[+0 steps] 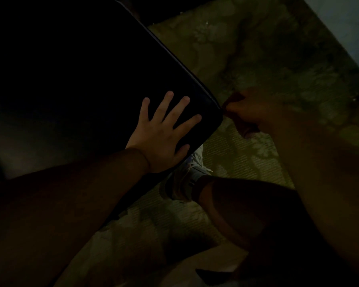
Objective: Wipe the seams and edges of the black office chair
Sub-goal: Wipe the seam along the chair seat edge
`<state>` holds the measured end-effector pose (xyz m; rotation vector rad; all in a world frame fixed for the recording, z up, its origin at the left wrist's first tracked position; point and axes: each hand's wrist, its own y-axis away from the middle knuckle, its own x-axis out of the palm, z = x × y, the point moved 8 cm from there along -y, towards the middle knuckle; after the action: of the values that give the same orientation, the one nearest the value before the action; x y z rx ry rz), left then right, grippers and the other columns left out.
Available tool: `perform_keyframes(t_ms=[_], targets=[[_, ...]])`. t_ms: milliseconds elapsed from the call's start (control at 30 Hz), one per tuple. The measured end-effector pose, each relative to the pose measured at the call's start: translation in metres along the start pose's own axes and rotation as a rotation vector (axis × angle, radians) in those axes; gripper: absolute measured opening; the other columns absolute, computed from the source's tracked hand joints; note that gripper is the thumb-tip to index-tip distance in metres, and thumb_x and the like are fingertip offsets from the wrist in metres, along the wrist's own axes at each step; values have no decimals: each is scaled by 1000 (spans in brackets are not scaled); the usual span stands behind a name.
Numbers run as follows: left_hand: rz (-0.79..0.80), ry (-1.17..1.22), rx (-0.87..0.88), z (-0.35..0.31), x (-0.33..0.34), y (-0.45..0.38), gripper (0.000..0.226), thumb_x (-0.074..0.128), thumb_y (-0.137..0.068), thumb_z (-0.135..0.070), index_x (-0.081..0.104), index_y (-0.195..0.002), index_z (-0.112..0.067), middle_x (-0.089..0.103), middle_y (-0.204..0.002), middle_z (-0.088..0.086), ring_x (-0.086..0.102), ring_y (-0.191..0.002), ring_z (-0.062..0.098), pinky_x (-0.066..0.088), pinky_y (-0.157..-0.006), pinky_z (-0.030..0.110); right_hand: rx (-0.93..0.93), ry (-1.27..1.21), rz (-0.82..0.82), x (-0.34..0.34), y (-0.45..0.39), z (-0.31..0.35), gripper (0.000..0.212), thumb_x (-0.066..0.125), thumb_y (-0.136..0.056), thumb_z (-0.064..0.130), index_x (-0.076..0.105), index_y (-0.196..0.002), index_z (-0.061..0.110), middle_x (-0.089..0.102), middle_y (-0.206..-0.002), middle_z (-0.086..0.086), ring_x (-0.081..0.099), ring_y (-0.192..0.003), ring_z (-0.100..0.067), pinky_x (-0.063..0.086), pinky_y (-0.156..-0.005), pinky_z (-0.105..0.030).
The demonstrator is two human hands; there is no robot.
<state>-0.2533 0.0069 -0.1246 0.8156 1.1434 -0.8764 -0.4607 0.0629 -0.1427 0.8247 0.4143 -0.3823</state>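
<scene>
We brace black padded office chair seat [91,79], left hand [164,129] splayed flat | right hand [255,112] pinches dark reddish cloth [236,98] at right corner seam | risk: dim light, missed piping.

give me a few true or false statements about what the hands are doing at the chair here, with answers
1. The left hand lies flat with fingers spread on the black chair. True.
2. The right hand rests flat on the chair too. False: its fingers are curled in a grip on a dark cloth at the chair's corner edge.
3. The floor is a patterned carpet. True.
4. The person is barefoot. False: a light shoe shows below the chair.
</scene>
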Motion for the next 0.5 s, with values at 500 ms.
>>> perform_keyframes(t_ms=[500], targets=[[-3,-3,-5,2,1,-2,75,24,-92,-67,7,-160,-37,-3,-170,10,-2,-155,41,12,-113,74,-122,-6,-62,-8,-4,13,21,71,-85,23,61,-99,12,59,-89,-1,61,-92,-22,55,-79,-35]])
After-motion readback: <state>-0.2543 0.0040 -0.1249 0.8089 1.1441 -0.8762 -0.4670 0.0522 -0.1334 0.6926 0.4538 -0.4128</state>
